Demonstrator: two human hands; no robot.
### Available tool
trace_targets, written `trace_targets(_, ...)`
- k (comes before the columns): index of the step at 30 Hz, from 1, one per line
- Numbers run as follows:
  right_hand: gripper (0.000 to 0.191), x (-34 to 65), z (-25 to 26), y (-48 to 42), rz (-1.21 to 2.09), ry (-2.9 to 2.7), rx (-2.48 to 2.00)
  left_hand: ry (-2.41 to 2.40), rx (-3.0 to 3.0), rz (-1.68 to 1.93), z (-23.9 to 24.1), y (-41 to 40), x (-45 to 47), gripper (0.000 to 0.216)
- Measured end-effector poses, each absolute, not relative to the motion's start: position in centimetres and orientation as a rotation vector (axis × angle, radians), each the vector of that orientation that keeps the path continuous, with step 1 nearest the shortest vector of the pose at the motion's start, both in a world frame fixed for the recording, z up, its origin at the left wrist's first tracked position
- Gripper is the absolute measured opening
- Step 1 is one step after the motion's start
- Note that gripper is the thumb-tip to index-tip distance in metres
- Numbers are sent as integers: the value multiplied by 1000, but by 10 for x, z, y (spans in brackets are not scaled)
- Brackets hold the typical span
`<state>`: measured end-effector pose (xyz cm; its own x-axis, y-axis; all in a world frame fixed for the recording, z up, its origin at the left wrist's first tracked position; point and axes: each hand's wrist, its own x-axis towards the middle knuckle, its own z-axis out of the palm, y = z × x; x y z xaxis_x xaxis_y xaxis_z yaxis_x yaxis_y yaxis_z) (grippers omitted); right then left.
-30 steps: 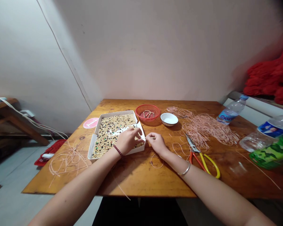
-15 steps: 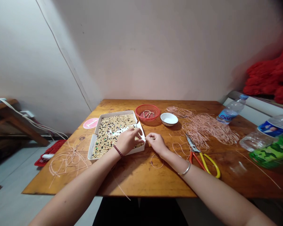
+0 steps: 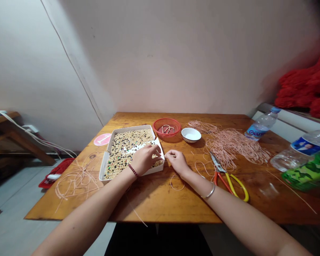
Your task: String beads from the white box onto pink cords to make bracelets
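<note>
A white shallow box [image 3: 106, 163] full of small tan, dark and green beads lies on the wooden table [image 3: 160, 199]. My left hand [image 3: 145, 159] rests on the box's right corner with fingers curled in a pinch over the beads. Just right of the box, my right hand [image 3: 176, 161] pinches a thin pinkish cord [image 3: 176, 185] with a few beads strung at its tip. The two hands' fingertips nearly meet at the box edge. What the left fingers hold is too small to make out.
A red mesh basket [image 3: 167, 127] with beaded strands and a white bowl [image 3: 191, 134] stand behind the hands. A heap of pink cords [image 3: 232, 144], yellow-handled scissors [image 3: 228, 176] and plastic bottles [image 3: 261, 125] lie right. Loose cords [image 3: 77, 177] lie left.
Almost nothing differs; the fingers of both hands shift slightly at the box's right corner.
</note>
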<state>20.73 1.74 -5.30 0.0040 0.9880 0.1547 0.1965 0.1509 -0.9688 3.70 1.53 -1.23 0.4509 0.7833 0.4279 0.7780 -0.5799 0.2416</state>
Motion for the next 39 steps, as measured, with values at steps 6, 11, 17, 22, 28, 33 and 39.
trace_targets(6, 15, 207, -54, 18, 967, -1413, -1250, 1444, 2657, 777, -12, 15, 37, 20)
trace_targets(11, 15, 207, -54, 17, 966, -1425, -1249, 1468, 2659, 771, -12, 14, 37, 20)
trace_targets(17, 15, 207, -52, 15, 966, -1434, -1242, 1449, 2671, 757, -11, 14, 37, 21)
trace_targets(22, 16, 207, -52, 16, 958, -1425, -1253, 1441, 2665, 761, -11, 13, 37, 21)
trace_targets(28, 16, 207, -52, 16, 958, -1439, -1268, 1432, 2672, 749, -11, 13, 37, 21)
trace_targets(33, 15, 208, -52, 15, 911, -1472, -1275, 1450, 2687, 725, -11, 13, 37, 20)
trace_targets(39, 15, 208, -51, 16, 945, -1460, -1280, 1522, 2718, 657, -13, 14, 36, 19)
